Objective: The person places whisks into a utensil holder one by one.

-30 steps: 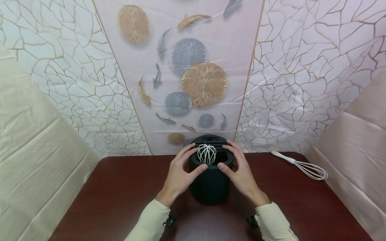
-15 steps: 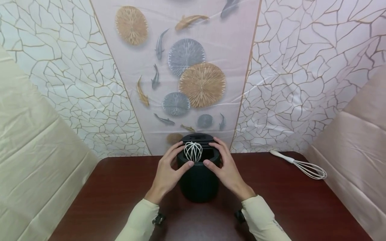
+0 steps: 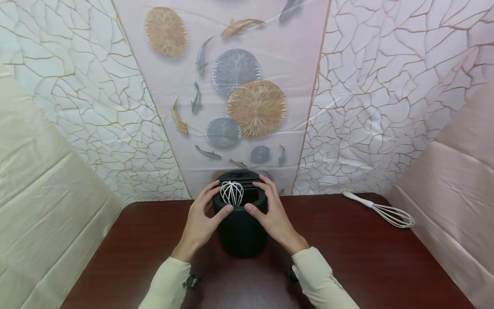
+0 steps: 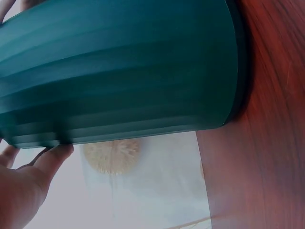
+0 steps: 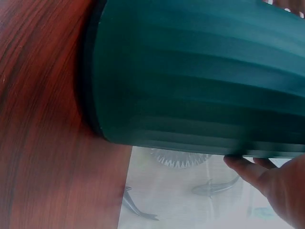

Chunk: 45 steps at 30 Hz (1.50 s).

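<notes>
A dark green, ribbed utensil holder stands upright on the table near its back edge. From its opening rises the white wire head of a whisk, its handle hidden inside. My left hand grips the holder's left side near the rim, thumb at the front and fingers toward the back. On the opposite side, my right hand holds it the same way. Both wrist views show the holder's ribbed wall filling the upper part, with its dark base right at the wood.
A second white whisk lies on the dark red wooden table at the back right. Behind the table hangs a patterned cloth with fish and round motifs. Pale fabric panels flank both sides.
Both hands and the utensil holder, with the whisk in it, have moved left along the table. The head view has shifted slightly. The other whisk lies as before.
</notes>
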Each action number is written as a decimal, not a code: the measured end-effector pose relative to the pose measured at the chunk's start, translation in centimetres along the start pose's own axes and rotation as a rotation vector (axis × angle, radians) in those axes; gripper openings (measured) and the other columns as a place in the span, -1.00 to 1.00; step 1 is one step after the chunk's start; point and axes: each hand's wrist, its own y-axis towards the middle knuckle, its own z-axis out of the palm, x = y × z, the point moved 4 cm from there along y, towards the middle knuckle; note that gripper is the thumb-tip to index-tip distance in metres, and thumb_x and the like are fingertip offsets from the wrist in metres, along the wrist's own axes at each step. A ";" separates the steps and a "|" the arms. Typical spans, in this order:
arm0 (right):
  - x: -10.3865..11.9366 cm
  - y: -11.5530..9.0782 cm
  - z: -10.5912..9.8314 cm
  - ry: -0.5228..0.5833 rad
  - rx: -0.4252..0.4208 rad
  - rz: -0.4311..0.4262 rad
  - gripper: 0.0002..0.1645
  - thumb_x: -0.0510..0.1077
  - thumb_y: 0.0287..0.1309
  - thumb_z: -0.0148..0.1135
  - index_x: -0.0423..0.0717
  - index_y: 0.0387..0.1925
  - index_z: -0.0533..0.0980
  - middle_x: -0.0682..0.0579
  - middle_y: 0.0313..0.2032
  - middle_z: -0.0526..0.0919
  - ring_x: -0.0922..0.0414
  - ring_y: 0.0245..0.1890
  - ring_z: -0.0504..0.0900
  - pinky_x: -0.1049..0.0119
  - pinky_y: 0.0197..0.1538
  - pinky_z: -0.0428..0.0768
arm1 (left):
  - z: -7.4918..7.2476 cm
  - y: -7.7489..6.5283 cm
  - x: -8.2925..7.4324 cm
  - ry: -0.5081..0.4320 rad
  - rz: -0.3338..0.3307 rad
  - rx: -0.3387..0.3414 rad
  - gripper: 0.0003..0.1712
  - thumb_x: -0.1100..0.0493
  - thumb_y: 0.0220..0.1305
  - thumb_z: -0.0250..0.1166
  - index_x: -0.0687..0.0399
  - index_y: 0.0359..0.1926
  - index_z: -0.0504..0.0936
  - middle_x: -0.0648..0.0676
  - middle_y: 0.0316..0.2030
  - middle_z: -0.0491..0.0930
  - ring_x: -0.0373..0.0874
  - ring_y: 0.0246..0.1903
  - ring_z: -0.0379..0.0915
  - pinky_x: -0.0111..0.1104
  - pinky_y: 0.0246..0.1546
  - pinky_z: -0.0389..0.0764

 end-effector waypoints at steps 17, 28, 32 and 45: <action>-0.4 0.1 0.1 0.039 0.043 -0.036 -0.21 0.18 0.44 0.32 0.18 0.56 0.26 0.02 0.67 -0.06 -0.10 0.64 -0.01 -0.44 0.46 0.18 | -1.4 2.4 3.1 -0.123 0.115 0.259 -0.37 0.10 0.51 0.22 -0.18 0.54 0.38 -0.01 0.65 0.03 0.13 0.52 0.15 0.24 0.27 0.45; -1.6 -1.8 -2.7 -0.055 0.055 0.032 -0.03 0.11 0.48 0.29 0.29 0.69 -0.02 0.05 0.69 -0.06 -0.14 0.61 0.13 -0.28 0.49 0.28 | -0.7 2.2 3.0 -0.153 0.118 0.212 -0.39 0.11 0.50 0.15 -0.09 0.52 0.35 0.11 0.65 0.01 0.06 0.58 -0.01 0.30 0.32 0.30; -2.5 -2.2 -5.5 -0.159 0.035 0.056 -0.07 0.13 0.47 0.30 0.20 0.67 0.06 -0.01 0.65 0.07 -0.16 0.56 0.20 -0.25 0.46 0.33 | -0.3 2.1 2.9 -0.176 0.113 0.174 -0.39 0.12 0.46 0.14 -0.02 0.49 0.37 0.18 0.64 0.02 0.08 0.56 0.01 0.28 0.31 0.31; -6.0 -3.8 -15.9 -0.459 -0.041 0.195 -0.20 0.17 0.50 0.24 -0.16 0.52 0.29 -0.31 0.48 0.31 -0.31 0.50 0.25 -0.36 0.44 0.23 | -0.7 2.2 2.3 -0.047 0.166 0.120 -0.39 0.08 0.44 0.26 -0.11 0.47 0.46 0.04 0.59 0.24 0.00 0.51 0.23 0.15 0.22 0.53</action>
